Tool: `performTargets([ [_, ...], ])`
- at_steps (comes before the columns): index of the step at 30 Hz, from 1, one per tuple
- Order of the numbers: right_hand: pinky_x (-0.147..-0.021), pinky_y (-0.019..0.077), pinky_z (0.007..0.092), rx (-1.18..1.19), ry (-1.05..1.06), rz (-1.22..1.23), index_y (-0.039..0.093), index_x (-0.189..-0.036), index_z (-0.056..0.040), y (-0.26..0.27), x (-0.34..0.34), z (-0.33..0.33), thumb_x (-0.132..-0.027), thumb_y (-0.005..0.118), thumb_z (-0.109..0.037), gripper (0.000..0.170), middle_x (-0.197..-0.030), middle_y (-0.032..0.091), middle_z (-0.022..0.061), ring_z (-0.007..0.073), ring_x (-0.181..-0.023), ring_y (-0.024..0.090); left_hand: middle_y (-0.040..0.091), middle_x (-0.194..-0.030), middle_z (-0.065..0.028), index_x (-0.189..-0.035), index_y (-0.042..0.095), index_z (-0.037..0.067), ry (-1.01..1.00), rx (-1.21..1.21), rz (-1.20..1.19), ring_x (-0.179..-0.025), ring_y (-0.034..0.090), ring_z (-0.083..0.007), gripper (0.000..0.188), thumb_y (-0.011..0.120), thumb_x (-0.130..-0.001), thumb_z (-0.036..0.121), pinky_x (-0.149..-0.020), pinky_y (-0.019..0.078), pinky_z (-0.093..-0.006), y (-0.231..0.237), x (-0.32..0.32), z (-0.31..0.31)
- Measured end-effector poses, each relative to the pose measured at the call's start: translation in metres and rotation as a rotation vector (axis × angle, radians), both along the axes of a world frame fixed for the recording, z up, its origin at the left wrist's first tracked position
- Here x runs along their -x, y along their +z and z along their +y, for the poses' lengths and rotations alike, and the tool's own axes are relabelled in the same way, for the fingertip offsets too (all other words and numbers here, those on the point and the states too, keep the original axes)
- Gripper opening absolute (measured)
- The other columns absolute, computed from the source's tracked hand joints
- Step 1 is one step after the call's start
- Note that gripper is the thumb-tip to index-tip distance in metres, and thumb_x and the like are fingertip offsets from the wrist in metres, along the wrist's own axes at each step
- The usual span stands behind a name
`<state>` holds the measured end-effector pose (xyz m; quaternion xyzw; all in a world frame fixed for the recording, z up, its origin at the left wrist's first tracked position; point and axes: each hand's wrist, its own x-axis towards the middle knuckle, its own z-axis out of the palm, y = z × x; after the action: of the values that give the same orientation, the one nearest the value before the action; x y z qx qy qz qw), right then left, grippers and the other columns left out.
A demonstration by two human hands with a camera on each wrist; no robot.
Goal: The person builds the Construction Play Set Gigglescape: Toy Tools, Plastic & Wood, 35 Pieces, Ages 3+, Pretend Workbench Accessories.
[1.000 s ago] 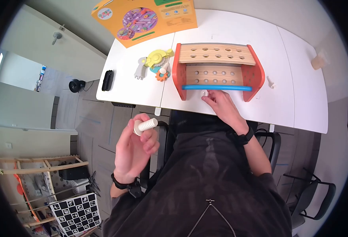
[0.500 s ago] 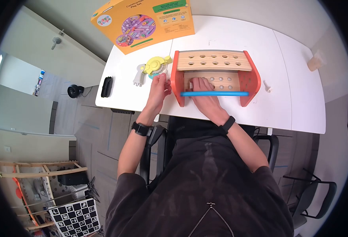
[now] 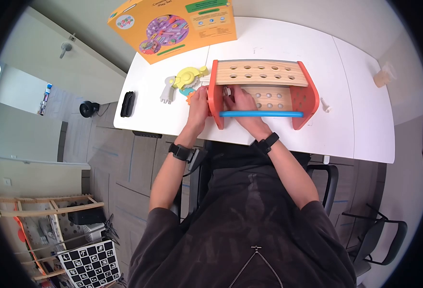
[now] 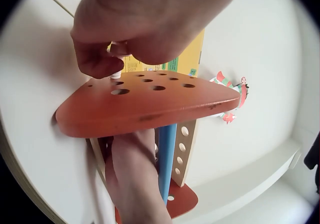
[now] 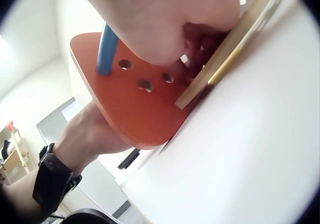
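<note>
The toy workbench [image 3: 262,72] has red side panels, wooden boards with holes and a blue bar [image 3: 264,114]. Outside its left red panel [image 4: 145,104], my left hand [image 3: 198,111] pinches a white toy bolt [image 4: 116,75], whose end is at a hole in that panel. My right hand [image 3: 248,109] reaches over the blue bar into the bench. Its fingers hold a small white nut [image 3: 227,91] close to the inner face of the same panel. In the right wrist view, the curled fingers mostly hide this white piece [image 5: 184,58].
Left of the bench lie a yellow toy piece [image 3: 188,78], a grey claw-shaped piece [image 3: 167,90] and an orange gear [image 3: 190,97]. A black case [image 3: 128,104] is farther left. An orange box [image 3: 173,31] stands behind. A small white piece [image 3: 325,105] lies right.
My left hand has brought the bolt from beside the body up to the bench's left panel. My right hand has moved from the front edge into the bench with the nut.
</note>
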<state>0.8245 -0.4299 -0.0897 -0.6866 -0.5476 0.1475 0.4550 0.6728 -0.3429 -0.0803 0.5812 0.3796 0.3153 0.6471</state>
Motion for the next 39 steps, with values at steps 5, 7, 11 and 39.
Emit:
performTargets([
  [5, -0.075, 0.0557, 0.0536, 0.064, 0.083, 0.144, 0.060, -0.122, 0.0044, 0.007, -0.010, -0.002, -0.098, 0.067, -0.010, 0.029, -0.086, 0.070, 0.0253, 0.0449, -0.083, 0.071, 0.071, -0.099, -0.0062, -0.132, 0.061, 0.003, -0.032, 0.066, 0.053, -0.075, 0.068, -0.0108, 0.048, 0.026, -0.119, 0.034, -0.059, 0.0554, -0.0275, 0.001, -0.001, 0.005],
  [7, -0.076, 0.0558, 0.0525, 0.018, 0.130, 0.212, 0.061, -0.122, 0.0049, 0.006, -0.011, -0.004, -0.099, 0.066, -0.008, 0.028, -0.088, 0.071, 0.0250, 0.0436, -0.083, 0.071, 0.071, -0.098, -0.0059, -0.130, 0.061, 0.004, -0.028, 0.079, 0.067, -0.074, 0.068, -0.0112, 0.048, 0.026, -0.119, 0.035, -0.059, 0.0547, -0.0272, 0.008, -0.001, 0.003],
  [11, -0.078, 0.0555, 0.0519, 0.009, 0.159, 0.215, 0.061, -0.122, 0.0044, 0.004, -0.014, -0.005, -0.099, 0.063, -0.005, 0.025, -0.091, 0.071, 0.0251, 0.0446, -0.086, 0.071, 0.069, -0.093, -0.0045, -0.122, 0.062, 0.005, -0.015, 0.164, 0.006, -0.071, 0.065, -0.0117, 0.047, 0.027, -0.119, 0.035, -0.058, 0.0526, -0.0273, 0.014, -0.009, 0.000],
  [39, -0.075, 0.0566, 0.0381, 0.096, 0.016, 0.115, 0.070, -0.125, -0.0010, 0.003, -0.020, -0.002, -0.101, 0.068, -0.013, 0.027, -0.091, 0.076, 0.0127, 0.0251, -0.079, 0.075, 0.065, -0.103, -0.0036, -0.125, 0.056, 0.011, -0.210, -0.010, 0.199, -0.085, 0.068, -0.0119, 0.019, 0.053, -0.112, 0.025, -0.061, 0.0535, -0.0265, 0.025, 0.011, 0.018],
])
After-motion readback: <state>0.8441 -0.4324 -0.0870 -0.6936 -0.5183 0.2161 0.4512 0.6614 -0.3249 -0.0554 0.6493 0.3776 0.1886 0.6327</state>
